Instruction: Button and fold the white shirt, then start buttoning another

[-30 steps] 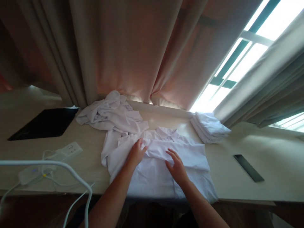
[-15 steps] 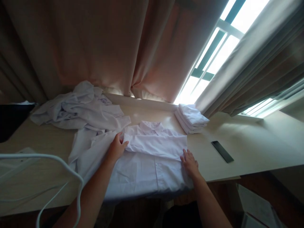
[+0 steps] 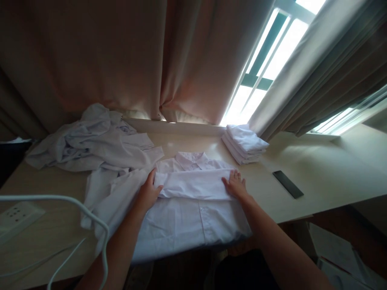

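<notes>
A white collared shirt [image 3: 181,221] lies spread on the table, its collar toward the window side and a folded band of cloth across its upper part. My left hand [image 3: 149,191] grips the left end of that band, thumb on top and fingers partly hidden by cloth. Flat on the band's right end rests my right hand [image 3: 236,184], its fingers slightly spread. A rumpled heap of white clothes [image 3: 93,139] sits at the back left, with loose cloth reaching the shirt's left side.
Folded white clothes [image 3: 244,143] are stacked at the back right. A dark phone [image 3: 288,184] lies on the table [image 3: 326,189]. At the left are a power strip [image 3: 19,219] and a white cable [image 3: 90,215]. Curtains [image 3: 121,60] hang behind.
My right hand has moved from the band's lower right corner up and inward onto its top. My left hand stays at the left end. The camera view has shifted slightly.
</notes>
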`<state>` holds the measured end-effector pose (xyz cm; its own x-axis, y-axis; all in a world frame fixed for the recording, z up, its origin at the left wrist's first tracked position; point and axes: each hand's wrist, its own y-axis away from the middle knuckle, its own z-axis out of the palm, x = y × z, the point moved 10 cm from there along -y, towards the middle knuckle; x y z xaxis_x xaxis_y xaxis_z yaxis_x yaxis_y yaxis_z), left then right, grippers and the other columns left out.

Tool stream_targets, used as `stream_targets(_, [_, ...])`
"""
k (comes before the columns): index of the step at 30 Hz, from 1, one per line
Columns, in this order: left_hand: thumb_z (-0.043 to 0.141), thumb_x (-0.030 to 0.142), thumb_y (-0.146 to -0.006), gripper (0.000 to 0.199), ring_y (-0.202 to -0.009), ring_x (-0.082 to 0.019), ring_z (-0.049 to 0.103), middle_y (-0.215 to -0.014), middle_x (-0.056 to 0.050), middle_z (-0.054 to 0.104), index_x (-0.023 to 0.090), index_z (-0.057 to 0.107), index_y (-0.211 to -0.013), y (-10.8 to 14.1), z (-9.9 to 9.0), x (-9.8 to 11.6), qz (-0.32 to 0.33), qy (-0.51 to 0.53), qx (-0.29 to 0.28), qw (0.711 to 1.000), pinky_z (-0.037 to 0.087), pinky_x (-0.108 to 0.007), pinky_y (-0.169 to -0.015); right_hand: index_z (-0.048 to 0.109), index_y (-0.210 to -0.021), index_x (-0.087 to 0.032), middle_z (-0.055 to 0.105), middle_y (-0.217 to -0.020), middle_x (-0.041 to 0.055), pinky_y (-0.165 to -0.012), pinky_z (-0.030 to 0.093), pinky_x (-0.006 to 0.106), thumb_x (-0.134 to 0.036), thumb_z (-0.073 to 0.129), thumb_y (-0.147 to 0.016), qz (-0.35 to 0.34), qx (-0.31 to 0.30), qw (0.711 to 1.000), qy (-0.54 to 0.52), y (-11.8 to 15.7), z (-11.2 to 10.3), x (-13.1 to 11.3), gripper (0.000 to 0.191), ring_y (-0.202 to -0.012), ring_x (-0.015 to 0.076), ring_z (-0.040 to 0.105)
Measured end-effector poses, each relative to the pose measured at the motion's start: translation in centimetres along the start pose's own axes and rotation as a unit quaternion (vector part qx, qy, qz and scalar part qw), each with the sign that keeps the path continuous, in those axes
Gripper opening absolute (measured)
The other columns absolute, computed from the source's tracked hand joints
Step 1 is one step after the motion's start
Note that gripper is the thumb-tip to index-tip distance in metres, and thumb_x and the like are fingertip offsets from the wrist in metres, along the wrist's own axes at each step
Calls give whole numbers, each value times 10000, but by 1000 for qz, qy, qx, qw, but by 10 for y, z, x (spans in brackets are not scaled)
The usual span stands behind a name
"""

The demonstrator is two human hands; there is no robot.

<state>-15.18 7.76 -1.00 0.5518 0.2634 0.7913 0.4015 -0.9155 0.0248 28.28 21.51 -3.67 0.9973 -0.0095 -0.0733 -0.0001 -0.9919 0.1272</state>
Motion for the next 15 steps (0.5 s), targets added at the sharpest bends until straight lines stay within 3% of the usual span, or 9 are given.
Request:
stream_targets(2, [623,211,-787,709,-1039,-232,649,-1193,-99,664,239,370,-1449,0,4,0,5,1,-22,1000,493,-305,-876,74,-1539,-105,-16,-1597,182,-1134,31,568,-658,162,-924,10,24,1000,3,-6,3,1,832,-1464,349,-12])
stream_targets(8, [567,218,-817,648,-968,-207,667,-1137,-42,688,309,404,-1437,0,6,3,32,-19,-30,999,489,-294,-867,118,-1537,-288,-14,-1608,130,-1111,36,596,-694,193,-909,-2,48,999,26,-7,7,2,752,-1453,396,14])
stream_targets(12, [566,244,-819,443,-1076,-221,628,-1193,-46,673,265,616,-1258,3,8,8,52,-22,-52,997,457,-300,-945,115,-1527,-345,3,-1607,130,-1106,63,597,-704,199,-905,-7,43,999,28,-7,3,2,724,-1456,388,29])
stream_targets(15, [574,274,-818,351,-931,-215,659,-1055,-64,715,225,685,-1147,7,8,3,31,-26,-78,996,482,-288,-841,115,-1526,-350,22,-1605,137,-1098,64,615,-701,211,-906,-3,36,999,31,-5,-2,0,719,-1454,391,42])
